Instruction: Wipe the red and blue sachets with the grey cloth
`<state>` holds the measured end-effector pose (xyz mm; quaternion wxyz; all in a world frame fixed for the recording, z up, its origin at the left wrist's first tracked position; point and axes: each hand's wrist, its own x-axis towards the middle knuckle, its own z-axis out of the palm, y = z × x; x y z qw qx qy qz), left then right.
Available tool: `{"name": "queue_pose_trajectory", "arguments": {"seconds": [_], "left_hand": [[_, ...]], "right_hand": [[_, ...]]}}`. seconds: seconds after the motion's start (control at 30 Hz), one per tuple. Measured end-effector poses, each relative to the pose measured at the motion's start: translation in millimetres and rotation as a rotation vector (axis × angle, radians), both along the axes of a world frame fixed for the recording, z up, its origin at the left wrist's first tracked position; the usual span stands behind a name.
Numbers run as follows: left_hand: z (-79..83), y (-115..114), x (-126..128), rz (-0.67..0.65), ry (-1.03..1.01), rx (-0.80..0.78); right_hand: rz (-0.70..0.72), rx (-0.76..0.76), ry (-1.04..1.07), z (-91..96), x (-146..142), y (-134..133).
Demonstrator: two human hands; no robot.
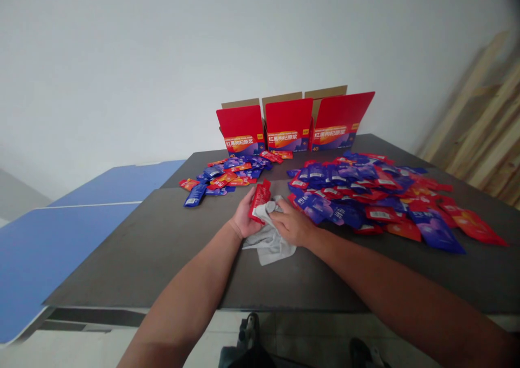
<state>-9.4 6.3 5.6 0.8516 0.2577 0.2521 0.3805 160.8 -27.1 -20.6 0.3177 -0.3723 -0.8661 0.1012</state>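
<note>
In the middle of the view, my left hand [245, 217] is closed around a red pouch [261, 195], its top end pointing away from me. My right hand [294, 224] grips a light grey cloth [273, 249] and presses part of it against the pouch's lower end. The rest of the cloth hangs down below both hands, over the dark table [182, 260]. Right of my right hand spreads a large heap of red and blue pouches [349, 186]. A smaller pile of such pouches [227, 176] lies beyond my left hand.
Three red boxes with raised lids, a left one [242, 132], a middle one [288, 124] and a right one [339, 122], stand along the table's back. A blue table [101, 216] adjoins on the left. Wooden boards [487, 130] lean at the right wall.
</note>
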Motion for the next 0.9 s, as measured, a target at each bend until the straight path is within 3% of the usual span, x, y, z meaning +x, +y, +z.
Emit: {"name": "queue_pose_trajectory", "arguments": {"seconds": [0.1, 0.33, 0.53, 0.77, 0.9], "left_hand": [[-6.9, 1, 4, 0.030, 0.110, -0.019], [-7.3, -4, 13, -0.053, 0.192, 0.050], [-6.6, -3, 12, -0.113, 0.224, 0.048], [-2.1, -5, 0, -0.282, 0.031, 0.015], [2.4, -2, -8, -0.193, -0.127, 0.043]], "right_hand": [[0.044, -0.016, -0.068, 4.1, -2, -7], [-0.185, -0.036, 0.120, -3.4, -4, 5], [-0.280, -0.038, 0.257, -12.7, -2, 17], [-0.368, -0.120, 0.316, -11.8, -1, 23], [-0.371, -0.088, 0.350, -10.6, 1, 23]]}}
